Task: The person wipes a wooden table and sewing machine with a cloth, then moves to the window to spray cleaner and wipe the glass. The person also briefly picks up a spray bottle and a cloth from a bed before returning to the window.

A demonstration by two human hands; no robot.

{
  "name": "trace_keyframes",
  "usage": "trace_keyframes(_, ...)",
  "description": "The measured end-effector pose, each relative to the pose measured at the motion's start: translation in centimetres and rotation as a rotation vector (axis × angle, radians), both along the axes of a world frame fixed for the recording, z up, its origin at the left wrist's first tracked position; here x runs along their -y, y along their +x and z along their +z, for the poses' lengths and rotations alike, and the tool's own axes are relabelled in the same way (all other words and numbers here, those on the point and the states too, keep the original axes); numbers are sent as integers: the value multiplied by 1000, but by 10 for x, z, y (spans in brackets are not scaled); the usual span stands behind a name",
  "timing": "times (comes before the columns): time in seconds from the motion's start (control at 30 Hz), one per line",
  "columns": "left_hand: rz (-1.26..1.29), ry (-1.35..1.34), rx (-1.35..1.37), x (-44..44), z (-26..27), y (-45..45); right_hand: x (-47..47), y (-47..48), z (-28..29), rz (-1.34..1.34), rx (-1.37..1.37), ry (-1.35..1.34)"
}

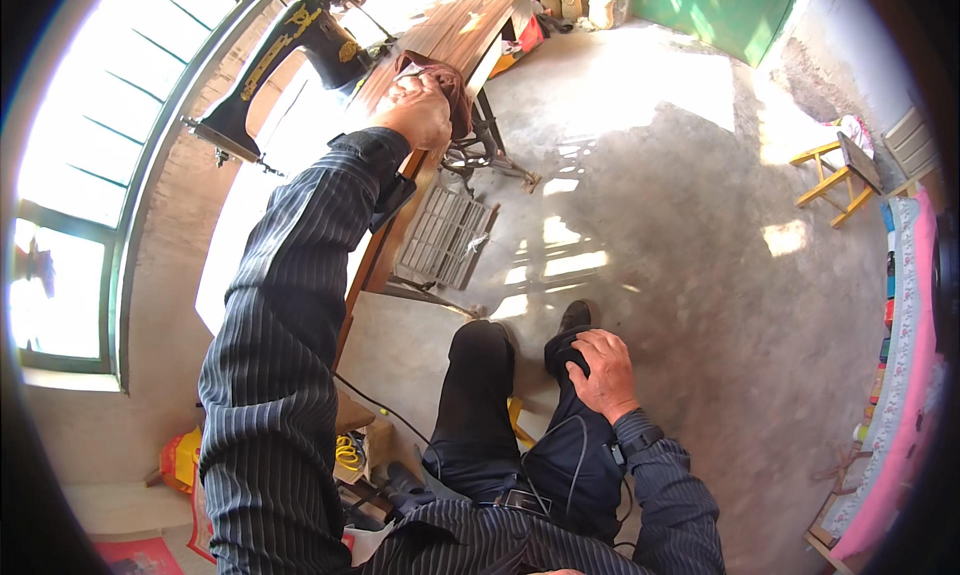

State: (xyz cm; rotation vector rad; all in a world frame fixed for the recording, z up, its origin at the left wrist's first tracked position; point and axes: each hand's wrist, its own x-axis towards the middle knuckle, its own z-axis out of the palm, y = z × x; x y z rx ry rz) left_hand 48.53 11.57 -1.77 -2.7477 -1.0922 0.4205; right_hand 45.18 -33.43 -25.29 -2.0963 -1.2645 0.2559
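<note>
My left hand (417, 111) reaches to the edge of a wooden sewing machine table (480, 12) and grips a brown cloth (452, 87); its fingertips are partly hidden in the folds. Close beside that hand, to the left, stands a black sewing machine (319, 42) with gold decoration. Resting on my right knee, with nothing in it, is my right hand (606, 372), its fingers slightly spread over the dark trouser leg. Below the table is the metal treadle (448, 237) of the machine.
A barred window (112, 109) is at the left. A small wooden stool (844, 170) stands at the far right, above a bed or bench edge with pink cloth (892, 440). Several containers (574, 3) stand by a green door (716, 8). A dark cable (390, 413) runs near my legs.
</note>
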Motion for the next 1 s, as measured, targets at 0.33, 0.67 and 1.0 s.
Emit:
trace_keyframes(0.33,-128,-2,93,27,-5,-71,6,-11,-8,-24,57,-14)
trace_keyframes(0.67,-115,-116,102,76,2,-209,11,-16,-17,-9,115,24)
trace_keyframes(1.0,-68,-271,-21,128,54,-356,-1,-29,-16,49,142,26)
